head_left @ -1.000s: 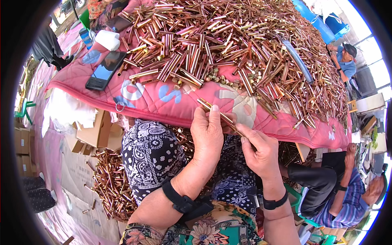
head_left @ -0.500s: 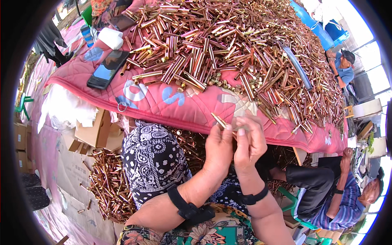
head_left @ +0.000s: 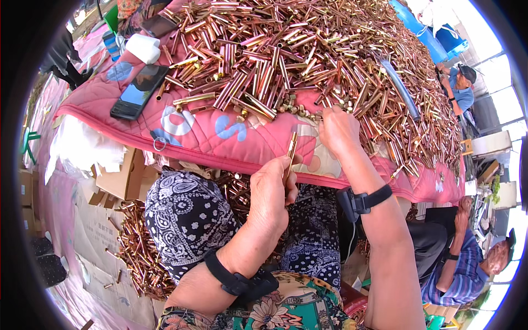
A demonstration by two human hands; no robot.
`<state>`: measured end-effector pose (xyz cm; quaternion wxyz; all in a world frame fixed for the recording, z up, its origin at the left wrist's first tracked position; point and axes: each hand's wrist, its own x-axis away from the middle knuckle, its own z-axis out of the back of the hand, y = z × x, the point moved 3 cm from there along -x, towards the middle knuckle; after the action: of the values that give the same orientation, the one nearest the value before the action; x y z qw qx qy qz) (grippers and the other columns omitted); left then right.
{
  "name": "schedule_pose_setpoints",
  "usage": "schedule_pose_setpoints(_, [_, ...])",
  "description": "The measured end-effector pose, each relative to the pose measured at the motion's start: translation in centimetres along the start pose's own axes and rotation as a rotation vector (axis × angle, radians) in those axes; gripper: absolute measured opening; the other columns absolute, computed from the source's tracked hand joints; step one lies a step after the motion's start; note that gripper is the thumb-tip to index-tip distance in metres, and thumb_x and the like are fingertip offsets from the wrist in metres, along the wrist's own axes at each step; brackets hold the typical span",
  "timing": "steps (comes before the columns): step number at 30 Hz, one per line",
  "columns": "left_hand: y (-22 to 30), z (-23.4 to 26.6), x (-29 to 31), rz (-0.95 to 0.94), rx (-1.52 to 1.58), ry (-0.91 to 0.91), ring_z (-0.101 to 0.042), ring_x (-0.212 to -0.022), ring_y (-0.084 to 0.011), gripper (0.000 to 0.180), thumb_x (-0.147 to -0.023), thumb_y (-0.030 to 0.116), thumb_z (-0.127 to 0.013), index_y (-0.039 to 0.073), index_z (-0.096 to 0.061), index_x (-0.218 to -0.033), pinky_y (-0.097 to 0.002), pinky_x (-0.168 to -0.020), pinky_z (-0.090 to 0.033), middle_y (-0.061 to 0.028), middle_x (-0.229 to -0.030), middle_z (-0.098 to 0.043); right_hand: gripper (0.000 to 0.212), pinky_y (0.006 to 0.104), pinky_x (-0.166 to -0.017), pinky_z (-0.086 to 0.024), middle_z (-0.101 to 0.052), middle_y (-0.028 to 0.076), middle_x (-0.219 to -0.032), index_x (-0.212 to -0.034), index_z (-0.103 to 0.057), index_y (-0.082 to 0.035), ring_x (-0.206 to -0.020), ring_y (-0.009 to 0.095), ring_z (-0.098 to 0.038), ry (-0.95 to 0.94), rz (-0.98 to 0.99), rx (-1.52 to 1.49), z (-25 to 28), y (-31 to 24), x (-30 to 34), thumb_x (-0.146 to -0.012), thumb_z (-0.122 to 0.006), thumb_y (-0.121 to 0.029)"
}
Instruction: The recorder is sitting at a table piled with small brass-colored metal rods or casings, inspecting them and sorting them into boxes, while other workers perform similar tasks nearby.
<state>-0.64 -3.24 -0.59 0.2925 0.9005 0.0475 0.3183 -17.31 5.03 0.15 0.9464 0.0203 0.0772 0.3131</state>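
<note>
My left hand is closed round a slim gold metal tube, which points up and away between thumb and fingers. Farther off, my right hand reaches to the near edge of the heap, fingers curled down beside the small gold caps. Whatever its fingertips pinch is hidden. Behind the caps rises a big heap of loose copper-gold tubes lying in all directions. Both lie on a pink quilted cloth.
A phone and a white object lie left of the heap. A long bluish clear strip rests on the tubes. More tubes are piled below at left, by cardboard boxes. A person in a striped shirt sits at right.
My hands have parted. The right hand has moved away from me to the caps; the left has drawn a little back and left, holding the tube more upright.
</note>
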Motion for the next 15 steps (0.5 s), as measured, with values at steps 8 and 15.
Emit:
schedule_pose_setpoints(8, [0.3,0.5,0.8,0.08,-0.207,-0.052,-0.032,-0.045,-0.0056,0.026,-0.082,0.021,-0.048,-0.001,-0.061,-0.08,-0.0204,-0.039,-0.022,0.0036,-0.052,-0.036,0.011,0.0209,-0.044,-0.036,-0.055,0.005,-0.063,-0.082,-0.056,0.001,-0.048,0.01,-0.05,-0.196,-0.082,-1.35,2.2,0.4,4.6,-0.074,-0.049,0.0])
schedule_pose_setpoints(15, [-0.2,0.4,1.2,0.083,-0.355,-0.169,-0.027,-0.042,-0.0031,0.029,-0.079,0.026,-0.054,-0.001,-0.061,-0.073,-0.0203,-0.038,-0.016,0.0067,-0.05,-0.034,0.013,0.0192,-0.046,-0.036,-0.053,0.002,-0.066,-0.089,-0.056,0.001,-0.051,0.007,-0.045,-0.16,-0.093,-1.749,2.5,-0.9,9.0,-0.081,-0.046,0.001])
